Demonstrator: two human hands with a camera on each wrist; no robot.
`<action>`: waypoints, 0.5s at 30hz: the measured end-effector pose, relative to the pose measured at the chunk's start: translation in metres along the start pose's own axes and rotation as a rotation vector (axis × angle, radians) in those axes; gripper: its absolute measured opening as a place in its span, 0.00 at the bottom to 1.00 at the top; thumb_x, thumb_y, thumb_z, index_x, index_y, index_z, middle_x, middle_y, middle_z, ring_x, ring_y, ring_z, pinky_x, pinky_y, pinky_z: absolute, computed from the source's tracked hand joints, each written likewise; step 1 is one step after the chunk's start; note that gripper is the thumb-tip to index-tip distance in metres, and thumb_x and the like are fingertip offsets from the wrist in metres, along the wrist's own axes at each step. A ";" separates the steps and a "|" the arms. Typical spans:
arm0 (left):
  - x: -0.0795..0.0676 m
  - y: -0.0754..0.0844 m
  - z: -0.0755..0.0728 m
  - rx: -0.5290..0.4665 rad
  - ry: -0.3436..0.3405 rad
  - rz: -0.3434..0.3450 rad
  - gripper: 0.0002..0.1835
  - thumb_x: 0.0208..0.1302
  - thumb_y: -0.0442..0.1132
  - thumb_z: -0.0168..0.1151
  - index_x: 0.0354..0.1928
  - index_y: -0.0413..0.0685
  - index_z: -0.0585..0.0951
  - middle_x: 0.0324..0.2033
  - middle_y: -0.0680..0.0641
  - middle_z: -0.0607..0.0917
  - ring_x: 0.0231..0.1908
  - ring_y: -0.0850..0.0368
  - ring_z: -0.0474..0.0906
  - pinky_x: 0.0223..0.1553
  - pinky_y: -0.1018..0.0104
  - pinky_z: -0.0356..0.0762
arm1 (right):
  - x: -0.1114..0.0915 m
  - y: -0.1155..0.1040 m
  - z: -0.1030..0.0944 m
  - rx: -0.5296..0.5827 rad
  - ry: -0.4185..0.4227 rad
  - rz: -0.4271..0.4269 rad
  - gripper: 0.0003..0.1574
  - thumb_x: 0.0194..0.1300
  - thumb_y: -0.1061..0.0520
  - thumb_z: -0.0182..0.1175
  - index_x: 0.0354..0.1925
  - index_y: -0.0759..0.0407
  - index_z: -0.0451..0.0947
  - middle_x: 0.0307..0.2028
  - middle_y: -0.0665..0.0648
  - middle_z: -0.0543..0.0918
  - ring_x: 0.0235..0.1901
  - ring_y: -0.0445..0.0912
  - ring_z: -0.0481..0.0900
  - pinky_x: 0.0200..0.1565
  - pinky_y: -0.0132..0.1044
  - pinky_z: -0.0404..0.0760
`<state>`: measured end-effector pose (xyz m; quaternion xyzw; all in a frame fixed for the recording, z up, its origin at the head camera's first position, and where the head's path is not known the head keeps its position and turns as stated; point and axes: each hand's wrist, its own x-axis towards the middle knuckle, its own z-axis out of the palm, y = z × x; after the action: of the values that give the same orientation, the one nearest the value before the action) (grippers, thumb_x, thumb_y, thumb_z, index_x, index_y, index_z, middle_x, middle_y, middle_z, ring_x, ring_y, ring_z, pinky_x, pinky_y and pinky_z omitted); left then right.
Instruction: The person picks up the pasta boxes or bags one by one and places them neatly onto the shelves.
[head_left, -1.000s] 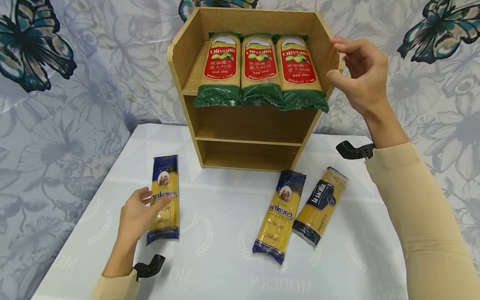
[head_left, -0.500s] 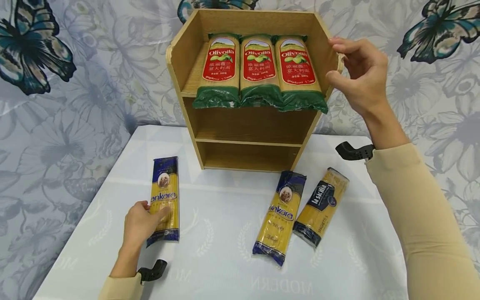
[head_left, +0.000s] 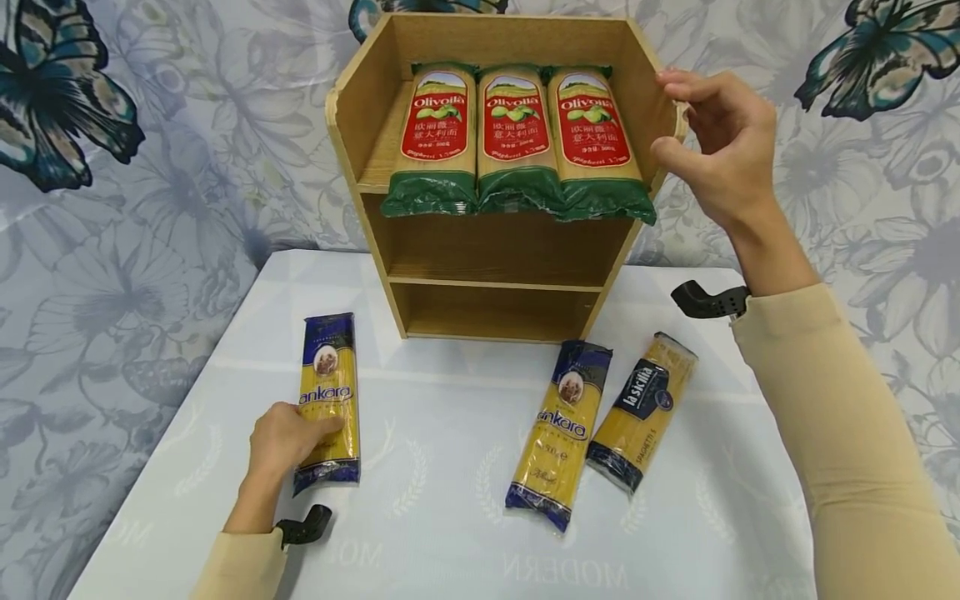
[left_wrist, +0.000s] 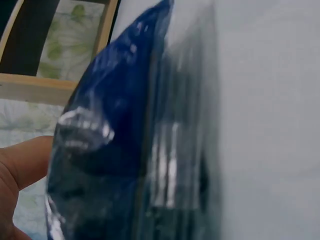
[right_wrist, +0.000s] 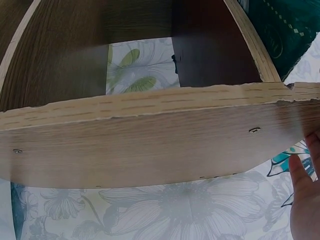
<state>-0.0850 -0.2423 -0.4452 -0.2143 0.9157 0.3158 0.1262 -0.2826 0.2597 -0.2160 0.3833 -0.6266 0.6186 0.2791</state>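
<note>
My left hand point(head_left: 281, 437) grips the left spaghetti packet point(head_left: 327, 362), yellow and blue with "ankara" on it, by its lower half. The thumb lies across its front and the other fingers are hidden at its far side. In the left wrist view the packet's blue end point(left_wrist: 110, 115) fills the middle, blurred, beside the thumb. My right hand point(head_left: 731, 142) holds the upper right side edge of a small wooden shelf point(head_left: 495, 285) between thumb and fingers. In the right wrist view my right hand point(right_wrist: 305, 195) shows at the side panel's right end.
Three red-labelled "Olivoila" spaghetti packets point(head_left: 517, 125) lie side by side on the top tier, their green ends jutting out. A second "ankara" packet point(head_left: 558, 433) and a "la sicilia" packet point(head_left: 642, 412) lie on the white table point(head_left: 420, 533). Behind is a floral wall point(head_left: 172, 125).
My left hand has slid down along the left "ankara" packet and closed its grip lower, with the thumb on the front. My right hand stays on the shelf edge.
</note>
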 end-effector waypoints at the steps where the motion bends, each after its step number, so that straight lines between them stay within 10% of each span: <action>1: 0.002 0.001 -0.002 0.013 -0.009 -0.005 0.35 0.57 0.56 0.72 0.41 0.24 0.78 0.28 0.35 0.83 0.26 0.46 0.80 0.23 0.59 0.76 | 0.000 0.000 0.000 0.000 0.002 0.000 0.24 0.46 0.77 0.61 0.46 0.79 0.78 0.51 0.69 0.84 0.61 0.59 0.75 0.68 0.47 0.70; 15: 0.014 -0.004 -0.008 -0.122 -0.105 -0.053 0.37 0.52 0.51 0.79 0.48 0.24 0.76 0.33 0.37 0.84 0.31 0.48 0.79 0.28 0.60 0.76 | -0.001 -0.004 0.000 -0.034 0.002 -0.002 0.23 0.47 0.77 0.61 0.46 0.78 0.79 0.52 0.68 0.83 0.61 0.58 0.76 0.67 0.46 0.70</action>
<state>-0.0958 -0.2550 -0.4460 -0.2289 0.8809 0.3782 0.1691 -0.2784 0.2597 -0.2141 0.3785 -0.6364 0.6080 0.2865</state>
